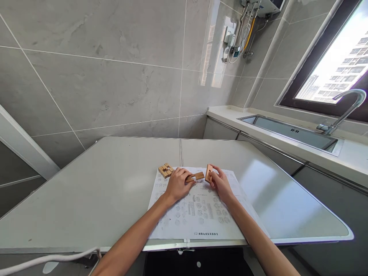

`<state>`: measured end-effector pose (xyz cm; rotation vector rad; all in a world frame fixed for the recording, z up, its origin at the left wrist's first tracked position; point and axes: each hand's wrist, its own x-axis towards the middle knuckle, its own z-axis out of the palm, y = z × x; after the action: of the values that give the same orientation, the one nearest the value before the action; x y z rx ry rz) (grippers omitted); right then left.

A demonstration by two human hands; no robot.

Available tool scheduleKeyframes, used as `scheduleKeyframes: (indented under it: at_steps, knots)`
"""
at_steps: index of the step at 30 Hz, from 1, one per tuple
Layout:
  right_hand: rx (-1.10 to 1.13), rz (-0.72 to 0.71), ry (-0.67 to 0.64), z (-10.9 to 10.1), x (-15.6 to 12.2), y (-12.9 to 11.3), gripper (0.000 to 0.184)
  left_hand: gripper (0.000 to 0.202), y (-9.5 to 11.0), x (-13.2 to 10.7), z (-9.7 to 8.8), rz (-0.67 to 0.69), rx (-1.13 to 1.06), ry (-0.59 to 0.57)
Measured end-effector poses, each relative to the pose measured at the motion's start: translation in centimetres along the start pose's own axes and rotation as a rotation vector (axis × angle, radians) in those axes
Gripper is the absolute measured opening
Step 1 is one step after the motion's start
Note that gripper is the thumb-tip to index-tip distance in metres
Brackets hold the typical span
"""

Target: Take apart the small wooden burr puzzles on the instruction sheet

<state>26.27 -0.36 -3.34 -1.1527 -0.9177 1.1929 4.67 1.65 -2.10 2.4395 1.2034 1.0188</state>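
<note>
My left hand is closed on a notched brown wooden puzzle piece, whose end sticks out to the right above the paper. In my right hand is a lighter wooden block with holes, held upright between thumb and fingers. The two pieces are close together but apart. Just left of my left hand lies a cluster of small wooden puzzle pieces, at the paper's upper left corner. Under both hands is a large printed instruction sheet with rows of small diagrams.
The sheet lies on a white folding table with a seam down its middle. To the right runs a counter with a sink and a faucet. A grey tiled wall stands behind. A white cable hangs at the lower left.
</note>
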Motion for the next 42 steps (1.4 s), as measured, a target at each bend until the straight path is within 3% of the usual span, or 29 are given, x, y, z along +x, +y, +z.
scheduleKeyframes:
  at_steps: [8,14,18,29,34,42]
  knots:
    - [-0.226,-0.078,-0.045,0.7,0.1,0.8,0.048,0.016,0.0,-0.4,0.5,0.024,0.041,0.003]
    - [-0.299,-0.116,-0.031,0.6,0.2,1.1,0.047,0.039,0.5,-0.7,0.5,0.076,0.032,-0.06]
    - [-0.345,-0.135,0.002,0.5,0.0,1.1,0.04,0.025,0.8,-0.8,0.3,0.104,0.017,-0.099]
    - [-0.644,-0.296,0.029,0.5,-0.3,1.3,0.031,0.029,0.6,-0.7,0.9,-0.065,0.094,0.069]
    - [-0.771,-0.324,0.01,0.4,-0.4,1.4,0.03,0.022,0.3,-0.8,1.1,-0.1,0.083,0.054]
    - [-0.953,-0.368,0.025,0.6,-0.6,1.5,0.023,0.039,0.1,-0.8,1.4,-0.104,-0.155,-0.022]
